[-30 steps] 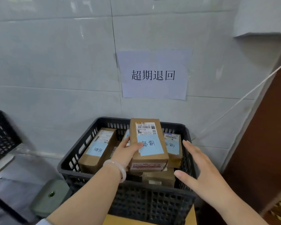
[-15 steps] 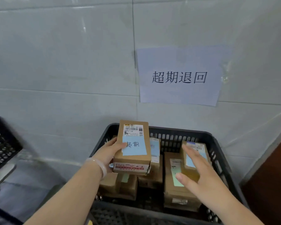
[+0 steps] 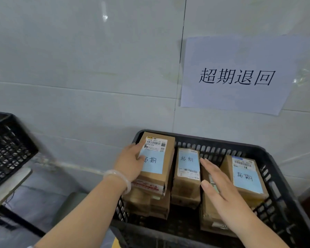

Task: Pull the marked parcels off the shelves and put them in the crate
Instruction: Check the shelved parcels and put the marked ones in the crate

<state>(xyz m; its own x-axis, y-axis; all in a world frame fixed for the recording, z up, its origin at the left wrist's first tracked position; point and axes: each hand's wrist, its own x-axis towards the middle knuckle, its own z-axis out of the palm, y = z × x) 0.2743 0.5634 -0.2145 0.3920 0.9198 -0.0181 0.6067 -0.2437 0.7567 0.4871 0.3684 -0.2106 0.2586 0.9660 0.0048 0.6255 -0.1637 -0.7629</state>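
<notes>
The left hand (image 3: 131, 163) grips the marked parcel (image 3: 157, 158) by its left edge, thumb across the blue label, at the left end of the black crate (image 3: 222, 142), on top of a stack there (whether it has touched down, I can't tell). The right hand (image 3: 220, 187) hovers flat with straight fingers, holding nothing, beside the middle parcel (image 3: 187, 169). That stack looks tall to me. If 1 hand lets go off-centre, the parcel could tip over the rim or topple its neighbour.

Blk crate (image 3: 222, 141) w/ stacked parcels (image 3: 188, 169)
</notes>
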